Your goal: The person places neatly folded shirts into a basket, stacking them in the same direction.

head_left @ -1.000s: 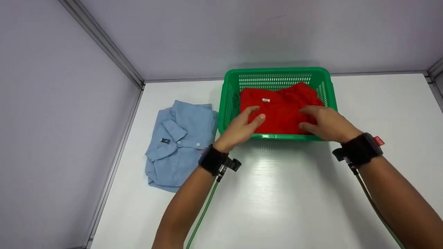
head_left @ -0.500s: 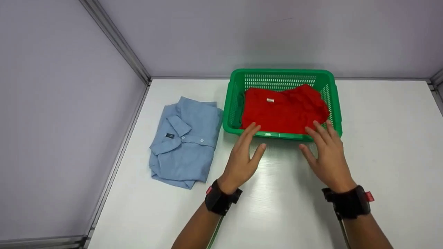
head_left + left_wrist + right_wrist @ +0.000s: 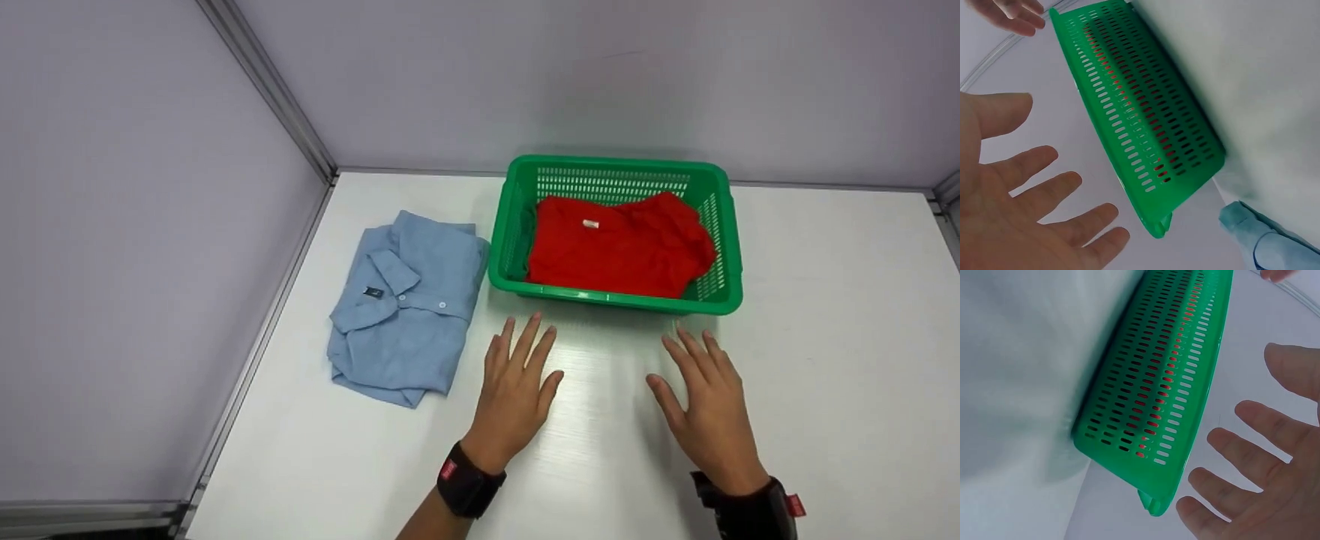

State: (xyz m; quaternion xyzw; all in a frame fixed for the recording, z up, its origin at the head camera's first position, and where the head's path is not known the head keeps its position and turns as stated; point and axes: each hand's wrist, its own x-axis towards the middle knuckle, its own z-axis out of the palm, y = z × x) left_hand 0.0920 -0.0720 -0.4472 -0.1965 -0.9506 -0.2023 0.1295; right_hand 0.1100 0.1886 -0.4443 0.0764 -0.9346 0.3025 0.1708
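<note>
Stretching lengthwise left to right, the green basket (image 3: 600,298)

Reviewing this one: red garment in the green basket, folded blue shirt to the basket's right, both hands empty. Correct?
Wrong side: the head view shows the folded blue shirt to the left of the green basket. The rest holds: red garment in the basket, left hand and right hand empty.

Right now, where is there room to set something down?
The white table is bare right of the green basket and the right hand, and between that hand and the left hand. It's crowded where the blue shirt lies close beside the basket, mostly taken up by red clothing.
</note>
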